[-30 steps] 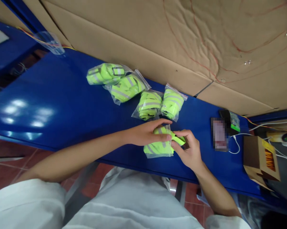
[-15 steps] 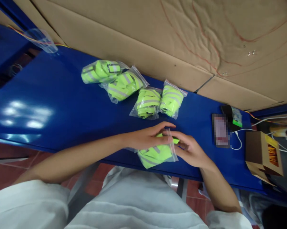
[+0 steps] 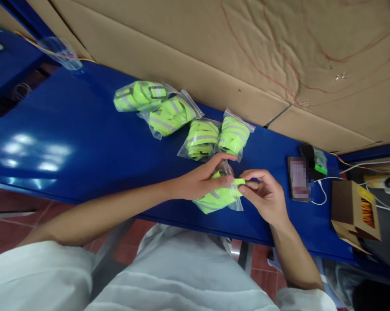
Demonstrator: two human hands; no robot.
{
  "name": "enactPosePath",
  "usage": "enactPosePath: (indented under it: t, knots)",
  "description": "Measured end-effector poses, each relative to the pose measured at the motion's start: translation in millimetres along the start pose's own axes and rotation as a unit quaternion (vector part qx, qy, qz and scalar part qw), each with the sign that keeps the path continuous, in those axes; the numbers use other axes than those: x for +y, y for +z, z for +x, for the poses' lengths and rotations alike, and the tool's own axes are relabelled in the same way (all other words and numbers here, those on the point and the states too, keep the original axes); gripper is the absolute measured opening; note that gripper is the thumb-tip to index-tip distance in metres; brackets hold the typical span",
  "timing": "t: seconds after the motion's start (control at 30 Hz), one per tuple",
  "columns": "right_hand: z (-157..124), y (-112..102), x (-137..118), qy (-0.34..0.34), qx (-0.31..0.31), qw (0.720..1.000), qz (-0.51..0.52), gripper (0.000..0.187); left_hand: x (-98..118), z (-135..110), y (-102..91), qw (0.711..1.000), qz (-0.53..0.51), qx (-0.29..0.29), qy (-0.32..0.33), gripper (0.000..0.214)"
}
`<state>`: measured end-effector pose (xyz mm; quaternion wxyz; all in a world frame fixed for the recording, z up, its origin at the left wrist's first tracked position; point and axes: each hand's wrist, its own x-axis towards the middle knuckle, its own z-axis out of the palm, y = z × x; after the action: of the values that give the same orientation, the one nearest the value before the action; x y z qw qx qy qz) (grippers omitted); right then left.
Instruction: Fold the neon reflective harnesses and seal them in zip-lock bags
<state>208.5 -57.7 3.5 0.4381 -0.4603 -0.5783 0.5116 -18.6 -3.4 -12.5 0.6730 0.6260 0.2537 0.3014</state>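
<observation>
A clear zip bag [image 3: 237, 204] with a bundled neon-yellow reflective strap [image 3: 212, 201] inside lies at the table's front edge. My left hand [image 3: 203, 181] is closed around the upper part of this bag, its thumb across the front. A short end of the strap pokes out of the bag's mouth on the right. My right hand [image 3: 268, 196] pinches at that end with thumb and fingers. Behind my hands lie several more bagged straps, among them one bag [image 3: 233, 134] at the right and another bag [image 3: 139, 96] at the far left of the row.
On the blue table [image 3: 94, 142] a phone [image 3: 299, 178] lies to the right, beside a black item with a small green-marked packet [image 3: 320, 160]. A cardboard box [image 3: 347, 207] and white cables stand further right. A clear plastic cup [image 3: 63, 54] is at the back left, by the cardboard wall [image 3: 169, 56].
My right hand has turned and drawn its fingertips together at the strap end, which sticks out further. My left hand and the bag have moved slightly away from my body.
</observation>
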Motion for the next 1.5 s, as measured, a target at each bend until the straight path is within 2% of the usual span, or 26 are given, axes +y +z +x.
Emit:
enactPosePath:
  t: [0.07,0.13,0.27,0.33,0.43,0.53,0.6,0.7,0.77,0.87,0.97,1.07,1.13,1.23,1.37,1.5]
  knots:
    - [2,0,0,0.018,-0.032,0.999,0.005,0.011,1,-1,0.7,1.000,0.010,-0.011,-0.001,0.051]
    - [2,1,0,0.011,-0.030,0.999,-0.002,0.008,2,-1,0.1,1.000,0.012,-0.013,-0.022,0.055]
    - [-3,5,1,-0.050,0.003,0.998,-0.042,0.014,5,1,-2.6,0.986,-0.045,-0.044,-0.153,0.093]
    - [-7,7,0,-0.057,-0.001,0.997,-0.059,0.020,6,1,-2.4,0.979,-0.018,-0.050,-0.198,0.099]
    - [-10,6,-2,-0.033,-0.036,0.994,-0.100,0.024,6,0,0.1,0.984,0.017,-0.045,-0.174,0.085]
    - [-11,-1,-5,-0.058,-0.066,0.976,-0.199,0.031,5,-2,2.0,0.989,-0.011,-0.017,-0.149,0.077]
    - [-10,-7,-6,-0.080,-0.098,0.968,-0.217,0.042,4,-2,2.3,0.990,-0.016,0.013,-0.137,0.074]
    - [-9,-12,-5,-0.055,-0.172,0.964,-0.196,0.064,0,0,2.7,0.993,0.005,0.035,-0.110,0.072]
    - [-8,-10,-4,-0.040,-0.190,0.955,-0.225,0.075,-5,2,3.1,0.994,0.027,0.031,-0.101,0.071]
    - [-6,1,-2,-0.053,-0.203,0.940,-0.270,0.078,-9,5,2.2,0.994,0.021,-0.031,-0.098,0.077]
    - [-5,13,1,-0.073,-0.175,0.945,-0.267,0.058,-9,7,0.1,0.992,-0.009,-0.077,-0.097,0.079]
    - [-6,20,1,-0.084,-0.070,0.947,-0.301,0.055,-7,7,-0.3,0.996,-0.008,-0.036,-0.085,0.070]
    - [-7,19,0,-0.087,-0.032,0.943,-0.319,0.057,-6,7,0.7,0.998,-0.001,0.001,-0.062,0.066]
    - [-8,12,-3,-0.096,-0.057,0.939,-0.327,0.054,-5,5,2.4,0.999,0.009,0.023,-0.035,0.065]
    - [-8,1,-6,-0.121,-0.103,0.922,-0.353,0.051,-5,3,3.2,0.999,0.022,0.024,-0.024,0.064]
    - [-10,-1,-12,-0.115,-0.075,0.930,-0.341,0.045,-3,1,3.2,1.000,0.020,0.012,-0.020,0.065]
